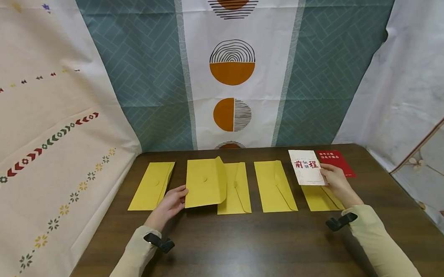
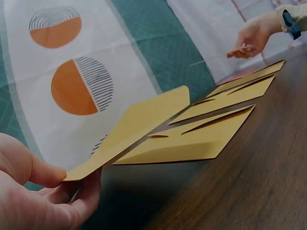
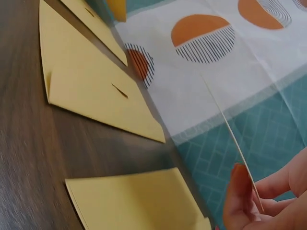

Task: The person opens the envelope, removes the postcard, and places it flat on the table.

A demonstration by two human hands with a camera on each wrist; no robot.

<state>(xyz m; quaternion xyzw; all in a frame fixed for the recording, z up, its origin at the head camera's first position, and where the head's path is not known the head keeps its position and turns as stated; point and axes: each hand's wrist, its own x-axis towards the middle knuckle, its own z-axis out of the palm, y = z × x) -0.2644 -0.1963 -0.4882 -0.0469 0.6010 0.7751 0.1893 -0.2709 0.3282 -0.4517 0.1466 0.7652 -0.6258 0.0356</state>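
My left hand [image 1: 171,204] pinches a yellow envelope [image 1: 203,183] by its left edge, lifted off the table with its flap standing open on the right. In the left wrist view, the thumb lies over the held envelope [image 2: 134,122] and fingers are beneath it. On the other side, my right hand [image 1: 337,182] holds a white card [image 1: 306,167] with red and dark characters, raised above another yellow envelope [image 1: 321,198]. The right wrist view shows that card [image 3: 232,132] edge-on between thumb and fingers. Behind the right hand, a red card [image 1: 336,162] with pale characters lies on the table.
More yellow envelopes lie in a row: one at the far left [image 1: 151,186], one partly under the held envelope [image 1: 237,196], one right of centre [image 1: 275,186]. The dark wooden table [image 1: 235,250] ends at a patterned cloth [image 1: 238,83] hung behind it.
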